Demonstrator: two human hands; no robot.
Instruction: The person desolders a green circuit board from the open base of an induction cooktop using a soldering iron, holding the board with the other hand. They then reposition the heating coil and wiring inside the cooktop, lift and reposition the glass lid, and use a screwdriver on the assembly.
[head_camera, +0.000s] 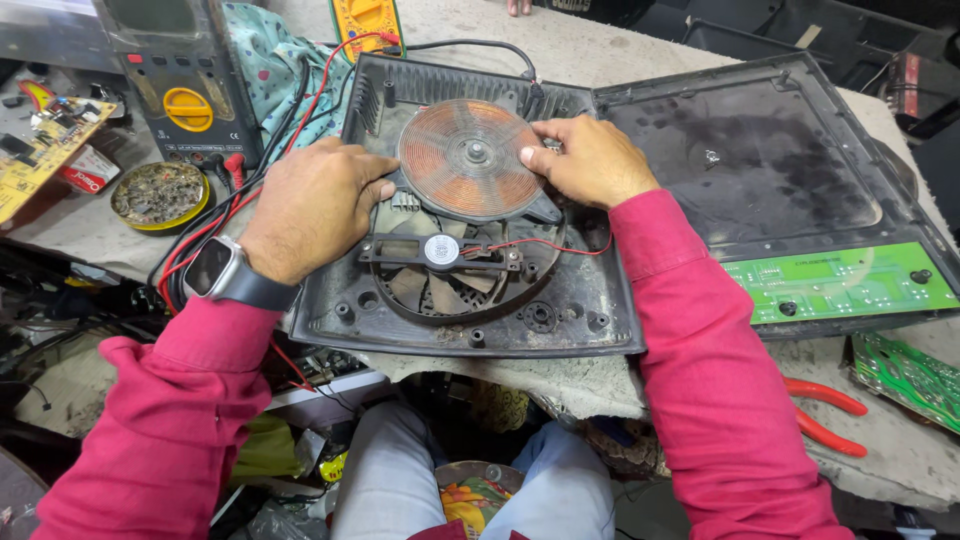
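Note:
An opened induction cooker base (590, 315) of dark plastic lies on the bench in front of me. A round copper coil disc (470, 155) sits in its upper half, above a dusty fan (445, 270) with a red wire beside it. My left hand (315, 205), with a smartwatch on the wrist, grips the coil's left edge. My right hand (590, 160) holds the coil's right edge, fingertips on the copper. Both sleeves are red.
The cooker's black top panel (760, 160) with a green circuit board (840, 285) lies open at the right. Red-handled pliers (830, 415) lie at the front right. A grey multimeter (185, 90), a yellow meter (368, 20), a round tin (160, 195) and loose test leads are at the left.

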